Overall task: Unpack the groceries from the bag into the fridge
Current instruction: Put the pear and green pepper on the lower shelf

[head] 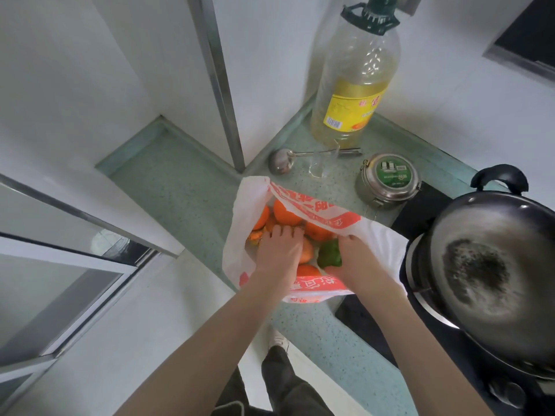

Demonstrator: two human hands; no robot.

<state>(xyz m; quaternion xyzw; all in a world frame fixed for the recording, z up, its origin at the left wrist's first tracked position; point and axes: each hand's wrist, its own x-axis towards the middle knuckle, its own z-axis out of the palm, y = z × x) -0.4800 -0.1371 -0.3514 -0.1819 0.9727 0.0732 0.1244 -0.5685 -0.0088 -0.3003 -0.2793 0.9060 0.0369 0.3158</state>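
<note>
Right now a white plastic bag with red print lies open on the green speckled table, its mouth spread towards the viewer. Inside it sit several oranges at the far side, a green pepper at the right, and more orange-coloured fruit near the middle and near edge, partly hidden by the hands. The left hand reaches down into the bag, fingers curled over the produce at its far left; whether its grip has closed on any one piece, I cannot tell. The right hand has its grip pinched on the right edge of the bag, holding the mouth open, just beside the pepper.

Beyond the bag, a large clear oil bottle with a yellow label stands upright in the far corner, holding only a low level of yellowish oil. Near it lie a metal ladle and an empty clear glass. A round steel tin with a green lid label stands closed, right of the glass. A dark wok sits on the stove at the right.
</note>
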